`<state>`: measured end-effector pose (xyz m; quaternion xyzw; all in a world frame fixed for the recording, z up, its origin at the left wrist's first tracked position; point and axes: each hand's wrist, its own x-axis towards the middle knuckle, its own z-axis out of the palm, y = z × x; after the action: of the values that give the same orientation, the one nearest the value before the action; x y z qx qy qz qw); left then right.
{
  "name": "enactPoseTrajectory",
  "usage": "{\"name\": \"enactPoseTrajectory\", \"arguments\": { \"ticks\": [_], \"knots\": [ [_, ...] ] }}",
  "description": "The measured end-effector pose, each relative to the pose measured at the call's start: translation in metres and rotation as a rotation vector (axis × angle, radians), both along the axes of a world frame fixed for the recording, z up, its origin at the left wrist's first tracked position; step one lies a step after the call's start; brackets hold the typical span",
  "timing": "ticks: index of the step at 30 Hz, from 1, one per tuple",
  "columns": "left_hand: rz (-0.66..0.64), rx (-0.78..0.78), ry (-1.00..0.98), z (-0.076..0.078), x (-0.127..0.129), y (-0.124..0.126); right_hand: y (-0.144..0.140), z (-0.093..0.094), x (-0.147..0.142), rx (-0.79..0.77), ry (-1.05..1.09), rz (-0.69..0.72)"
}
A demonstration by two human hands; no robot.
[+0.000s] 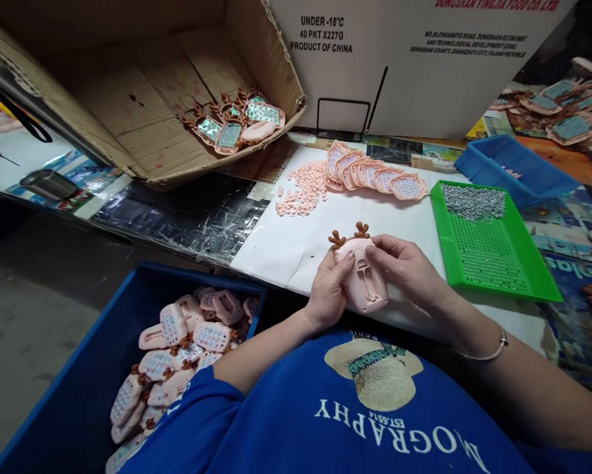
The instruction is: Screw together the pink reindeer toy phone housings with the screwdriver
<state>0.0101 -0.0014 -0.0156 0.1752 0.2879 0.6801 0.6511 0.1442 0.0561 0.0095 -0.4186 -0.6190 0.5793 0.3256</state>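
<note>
"Toy (363,276) there, middle of the frame, hollow back facing up: who's got it?"

"Both hands. The left hand (329,289) wraps its left edge, thumb on the back; the right hand (408,266) pinches its upper right, near the brown antlers (361,230)."

"Which step is this?"

"Pressing it together or checking it, I'd judge. Next calls for a steady grip; metal bits (476,201) sit in the green tray (493,249), right of the frame."
</note>
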Motion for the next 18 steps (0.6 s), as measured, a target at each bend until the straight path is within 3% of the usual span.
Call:
{"name": "enactPoseTrajectory", "arguments": {
  "ticks": [6, 11, 13, 18],
  "knots": [
    [-0.096, 0.003, 0.197, -0.005, -0.006, 0.001, 0.006, 0.004, 0.003, -0.118, 0.021, -0.072],
    [-0.128, -0.005, 0.730, 0.002, -0.023, 0.006, 0.009, 0.010, 0.013, -0.207, -0.036, -0.005],
    [-0.198, -0.003, 0.853, 0.005, -0.028, 0.007, 0.008, 0.011, 0.018, -0.183, -0.056, 0.008],
    [-0.346, -0.014, 0.745, 0.007, -0.025, 0.004, 0.002, 0.012, 0.021, -0.253, 0.032, -0.037]
  ]
}}
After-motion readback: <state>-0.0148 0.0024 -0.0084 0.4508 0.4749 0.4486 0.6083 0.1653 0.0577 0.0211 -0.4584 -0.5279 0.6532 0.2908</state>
